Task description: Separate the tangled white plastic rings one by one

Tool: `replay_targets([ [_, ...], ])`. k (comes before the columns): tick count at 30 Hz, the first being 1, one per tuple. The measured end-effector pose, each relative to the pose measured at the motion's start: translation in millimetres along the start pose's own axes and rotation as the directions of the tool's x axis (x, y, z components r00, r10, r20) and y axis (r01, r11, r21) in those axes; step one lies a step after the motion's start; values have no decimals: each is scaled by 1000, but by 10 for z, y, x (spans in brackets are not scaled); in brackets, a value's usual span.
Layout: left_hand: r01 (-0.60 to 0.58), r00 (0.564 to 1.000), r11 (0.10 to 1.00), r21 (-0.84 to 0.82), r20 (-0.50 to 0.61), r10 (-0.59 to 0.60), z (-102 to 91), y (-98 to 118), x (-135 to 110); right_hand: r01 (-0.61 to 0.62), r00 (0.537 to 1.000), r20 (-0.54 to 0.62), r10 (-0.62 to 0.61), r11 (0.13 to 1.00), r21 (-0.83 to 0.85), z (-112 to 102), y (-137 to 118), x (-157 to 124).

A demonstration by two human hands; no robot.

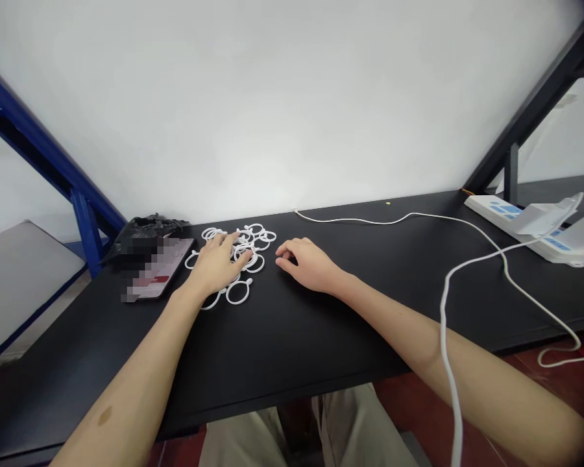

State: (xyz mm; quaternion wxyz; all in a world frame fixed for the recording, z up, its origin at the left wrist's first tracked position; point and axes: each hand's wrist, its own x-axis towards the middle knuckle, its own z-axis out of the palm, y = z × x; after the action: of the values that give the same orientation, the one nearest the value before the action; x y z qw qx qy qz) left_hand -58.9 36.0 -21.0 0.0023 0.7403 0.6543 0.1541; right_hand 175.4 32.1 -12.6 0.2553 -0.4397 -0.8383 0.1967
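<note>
A loose heap of several thin white rings [237, 292], each with a small knob on its rim, lies on the black table at centre left. Over the left part of this heap rests my left hand [217, 263], palm down with the fingers spread; it covers some of the rings. To the right of the heap, my right hand [307, 263] lies on the tabletop. Its fingers are loosely curled, with a gap between thumb and forefinger and nothing visible in them. It is apart from the rings.
Left of the rings lie a flat pinkish package [172, 266], partly blurred, and a crumpled black plastic bag [150, 227]. A white cable [442, 311] loops across the right side, passing in front of my right forearm. A white-and-blue panel [511, 217] sits at far right.
</note>
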Motion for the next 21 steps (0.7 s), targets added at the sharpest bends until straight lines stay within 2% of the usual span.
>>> replay_targets([
  [4,-7,1000,1000,-20,30,8,0,23,-17,11,1000,1,-11,1000,-13,-2,-9,-6],
  [12,126,983,990,56,128,-132,-18,-22,-25,8,1000,26,-7,999,-37,-2,-27,-4],
  [21,143,979,986,85,131,-153,-42,-44,-32,10,999,39,-8,999,-46,-9,-31,-13],
])
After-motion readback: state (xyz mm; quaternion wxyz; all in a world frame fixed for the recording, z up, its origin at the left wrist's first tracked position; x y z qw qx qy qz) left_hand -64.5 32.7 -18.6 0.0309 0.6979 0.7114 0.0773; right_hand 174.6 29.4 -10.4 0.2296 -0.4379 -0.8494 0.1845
